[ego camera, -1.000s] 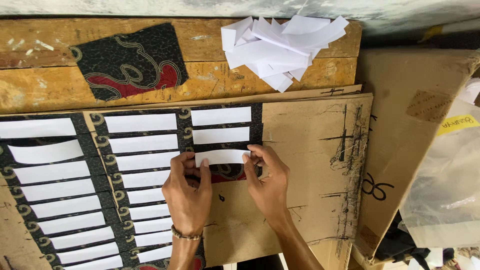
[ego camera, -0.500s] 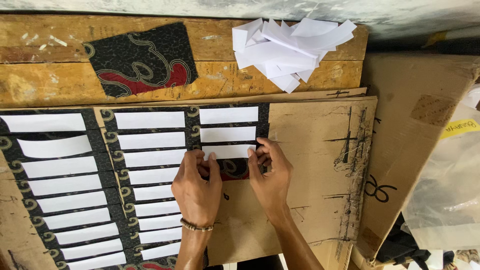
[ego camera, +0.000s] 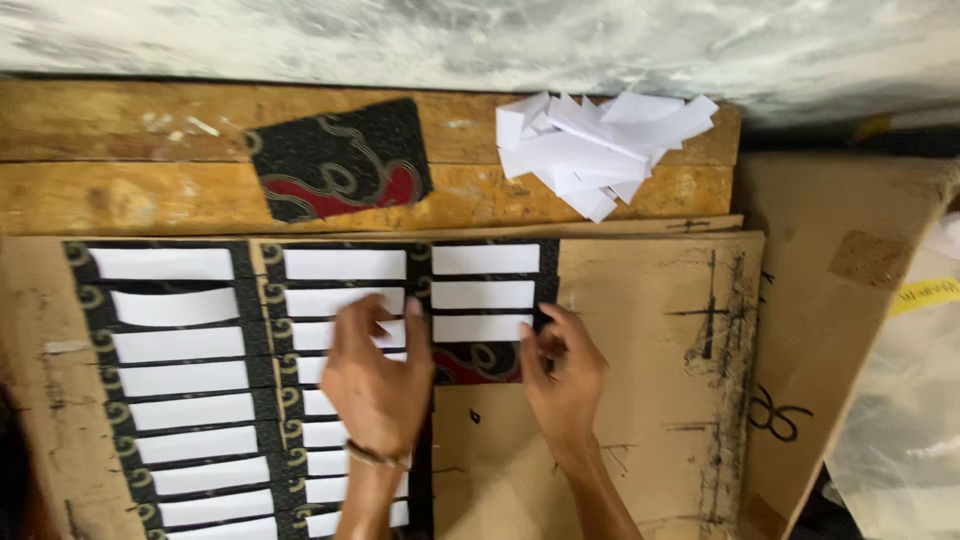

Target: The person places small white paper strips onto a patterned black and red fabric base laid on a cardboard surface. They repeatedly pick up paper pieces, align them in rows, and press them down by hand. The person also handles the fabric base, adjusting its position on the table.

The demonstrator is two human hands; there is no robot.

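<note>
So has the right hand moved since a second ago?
Yes. The right hand has dropped toward the person, away from the third white strip in the right column; earlier its fingers pinched that strip's end.

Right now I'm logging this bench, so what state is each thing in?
Left hand: flat on the middle column of strips, palm down.
Right hand: fingers at the right end of the third white strip.
Third white strip: flat on the patterned dark fabric.
Loose white strips: heaped, unsorted, on the wooden plank.
Fabric swatch: flat, no strips.
Cardboard sheet: flat, marked.
</note>
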